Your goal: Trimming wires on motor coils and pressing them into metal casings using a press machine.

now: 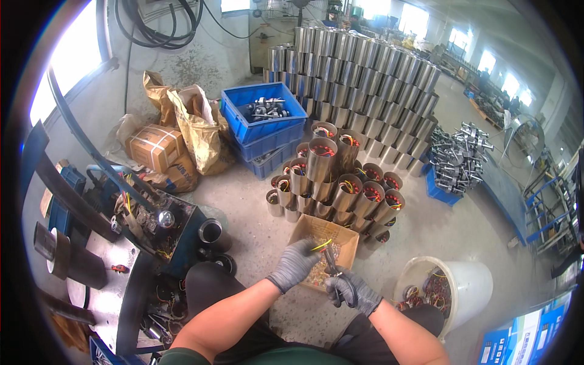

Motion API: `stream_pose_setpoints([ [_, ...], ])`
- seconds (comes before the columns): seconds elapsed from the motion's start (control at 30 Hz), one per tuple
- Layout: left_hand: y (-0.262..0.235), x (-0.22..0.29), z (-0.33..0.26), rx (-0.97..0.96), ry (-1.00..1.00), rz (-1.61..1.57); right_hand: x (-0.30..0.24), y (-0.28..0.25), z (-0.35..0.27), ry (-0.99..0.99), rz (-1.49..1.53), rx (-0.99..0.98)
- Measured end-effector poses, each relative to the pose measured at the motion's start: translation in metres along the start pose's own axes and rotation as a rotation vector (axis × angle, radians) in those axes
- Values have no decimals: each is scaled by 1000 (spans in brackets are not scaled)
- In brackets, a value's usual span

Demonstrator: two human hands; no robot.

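Observation:
My left hand (295,265), in a grey glove, pinches a yellow-green wire (322,245). The wire's end sticks out to the right of the fingers. My right hand (359,293), gloved alike, is closed around dark-handled pliers (330,258), their jaws pointing up and away from me close to the wire. Whether the jaws touch the wire I cannot tell. Both hands are over a cardboard box (347,238) with small wire scraps (316,277) inside.
Beyond the box stand stacked metal cylinders with wired windings (322,159), backed by a wall of bare steel cylinders (371,79). A white bucket (471,292) of wound parts is at right. Blue crates (261,131) stand far left; a metal machine table (109,310) is near left.

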State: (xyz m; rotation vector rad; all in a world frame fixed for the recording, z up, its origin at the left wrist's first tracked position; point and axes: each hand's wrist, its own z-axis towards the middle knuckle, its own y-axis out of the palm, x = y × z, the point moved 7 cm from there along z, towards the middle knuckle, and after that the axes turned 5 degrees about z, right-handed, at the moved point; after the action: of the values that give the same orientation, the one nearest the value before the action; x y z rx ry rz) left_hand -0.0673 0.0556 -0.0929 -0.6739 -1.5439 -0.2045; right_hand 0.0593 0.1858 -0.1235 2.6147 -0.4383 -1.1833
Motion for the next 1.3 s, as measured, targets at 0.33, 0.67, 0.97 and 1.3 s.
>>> stream_pose_setpoints([
  [0.33, 7, 28, -7, -98, 175, 258, -20, 6, -12, -66, -107, -23],
  [0.67, 13, -22, 6, -79, 28, 65, -8, -12, 5, -182, 2, 53],
  [0.97, 5, -13, 2, -72, -60, 147, 4, -21, 23, -149, 51, 100],
  [1.3, -1, 20, -9, -133, -117, 182, -22, -38, 9, -186, -29, 172],
])
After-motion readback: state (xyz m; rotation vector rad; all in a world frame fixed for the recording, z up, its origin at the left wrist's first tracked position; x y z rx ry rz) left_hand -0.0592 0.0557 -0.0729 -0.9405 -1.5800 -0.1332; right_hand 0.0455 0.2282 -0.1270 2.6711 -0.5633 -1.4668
